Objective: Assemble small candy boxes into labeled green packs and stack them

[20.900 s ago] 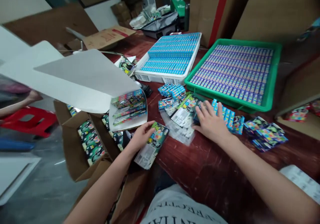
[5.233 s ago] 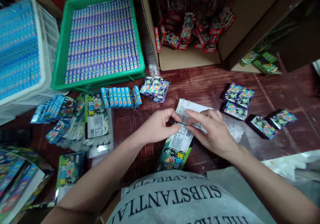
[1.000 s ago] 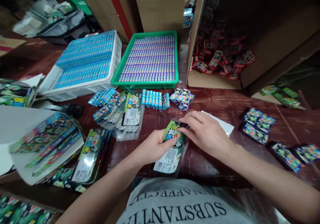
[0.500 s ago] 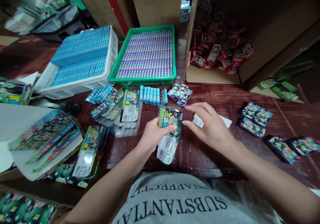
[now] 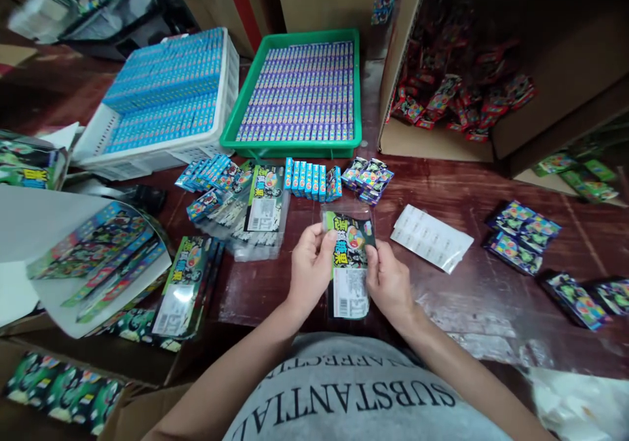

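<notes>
Between my two hands is a clear plastic bag [image 5: 350,274] with a black and green printed card and a white barcode label. My left hand [image 5: 313,267] grips its left edge, thumb on the front. On the opposite edge, my right hand [image 5: 392,280] pinches the bag with its thumb in front. Just beyond stand several small blue boxes [image 5: 308,180] in a row, with purple boxes [image 5: 368,177] beside them. A pile of similar bags [image 5: 263,211] lies to the left. Right of my hands is a white sheet of labels [image 5: 432,238].
A green tray [image 5: 358,100] of purple boxes and a white basket [image 5: 230,77] of blue boxes stand at the back. Red packets [image 5: 457,103] fill an open carton [image 5: 432,143]. More purple boxes [image 5: 523,234] lie at right; a stack of bags [image 5: 179,290] sits front left.
My right hand has come in from the right and now holds the bag's right edge. The label sheet it partly covered is in full view. The camera view has shifted slightly.
</notes>
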